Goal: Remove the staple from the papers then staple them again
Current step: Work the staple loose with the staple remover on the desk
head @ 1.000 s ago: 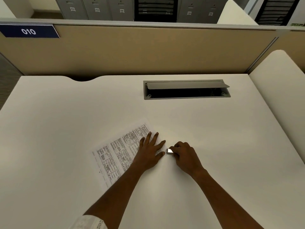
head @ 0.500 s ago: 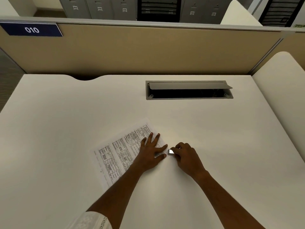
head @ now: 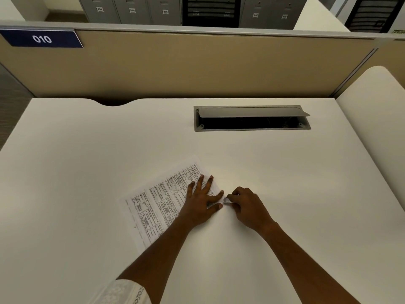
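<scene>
Left hand (head: 200,202) is flat on the papers (head: 162,200), fingers spread, pressing the sheets onto the desk (head: 87,161). Right hand (head: 247,207) is curled, its grip pinching a small silvery metal tool (head: 226,200) at the corner of the papers nearest that hand, just beside my left thumb and forefinger tips.

I can't make out the staple itself. It's too small, and my fingers crowd that corner, but I judge it sits right there at the tool's nose. So this reads to me as the prying step.

To do it well, I put weight through the left palm so the sheets don't slide or buckle. The tool goes in low, nearly flat to the page, easing under the staple rather than digging. Then a gentle lift, so the corner doesn't tear.

That corner lies between my two hands, touching the tool tip or just short of it; I can't tell which.
</scene>
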Demonstrator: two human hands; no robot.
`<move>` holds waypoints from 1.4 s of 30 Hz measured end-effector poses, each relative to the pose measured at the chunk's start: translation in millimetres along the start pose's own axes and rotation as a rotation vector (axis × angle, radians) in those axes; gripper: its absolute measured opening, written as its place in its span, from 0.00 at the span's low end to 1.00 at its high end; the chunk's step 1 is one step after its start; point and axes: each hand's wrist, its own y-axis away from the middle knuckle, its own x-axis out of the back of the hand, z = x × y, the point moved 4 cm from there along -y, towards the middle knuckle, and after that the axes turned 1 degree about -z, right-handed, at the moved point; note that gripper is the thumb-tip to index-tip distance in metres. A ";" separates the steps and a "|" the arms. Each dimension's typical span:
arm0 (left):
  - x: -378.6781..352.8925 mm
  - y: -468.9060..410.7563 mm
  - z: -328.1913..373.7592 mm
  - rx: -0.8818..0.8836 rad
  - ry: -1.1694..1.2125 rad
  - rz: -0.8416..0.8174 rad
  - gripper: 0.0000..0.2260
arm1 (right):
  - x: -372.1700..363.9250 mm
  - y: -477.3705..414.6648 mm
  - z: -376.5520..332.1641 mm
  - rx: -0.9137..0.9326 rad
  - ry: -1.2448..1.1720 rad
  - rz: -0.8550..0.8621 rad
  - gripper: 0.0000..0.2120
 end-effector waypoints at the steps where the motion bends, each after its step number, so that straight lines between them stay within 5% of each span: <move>1: 0.1 0.0 -0.3 0.000 -0.003 -0.001 0.22 | -0.1 -0.3 -0.7 -0.004 0.004 0.000 0.12; 24: 1.9 -1.4 2.4 0.034 0.050 0.031 0.21 | 4.4 -4.1 11.0 -0.123 -0.336 0.081 0.10; 32: 3.5 -0.4 3.8 0.036 0.039 0.033 0.21 | 1.1 8.3 1.4 0.007 0.018 0.114 0.12; 42: 7.2 2.7 7.9 0.052 0.073 0.079 0.20 | -0.5 1.3 0.1 0.012 0.005 0.081 0.12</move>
